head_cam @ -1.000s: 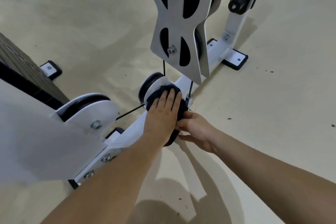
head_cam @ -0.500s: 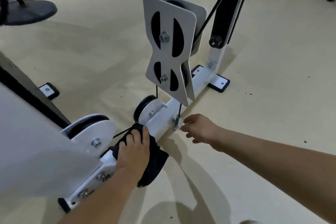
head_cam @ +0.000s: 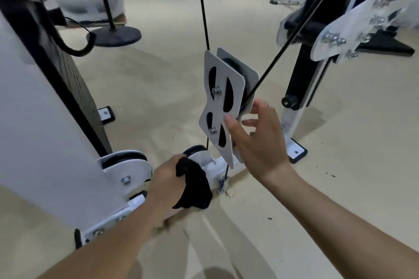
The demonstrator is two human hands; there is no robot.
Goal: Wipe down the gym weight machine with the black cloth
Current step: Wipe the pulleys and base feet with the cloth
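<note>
Black cloth [head_cam: 195, 186], bunched and limp, hangs from the left hand [head_cam: 166, 180] at lower centre of the frame; that hand's grip is closed round it, and its loose end droops toward the beige floor [head_cam: 158, 75]. The cloth sits just in front of the weight machine's white base beam [head_cam: 221, 163] and a low black pulley [head_cam: 192, 150]. Above, at centre, a white double pulley plate [head_cam: 221, 106] with dark oval cut-outs hangs on a black cable [head_cam: 203, 7]. The right hand [head_cam: 258, 142] is at its right edge, grip wide, thumb tip on the front face and fingers spread beside the rear plate. A white shroud [head_cam: 34, 120] fills the left, a black upright [head_cam: 301, 70] stands at right, and a round stand base [head_cam: 115, 35] lies upper left.
</note>
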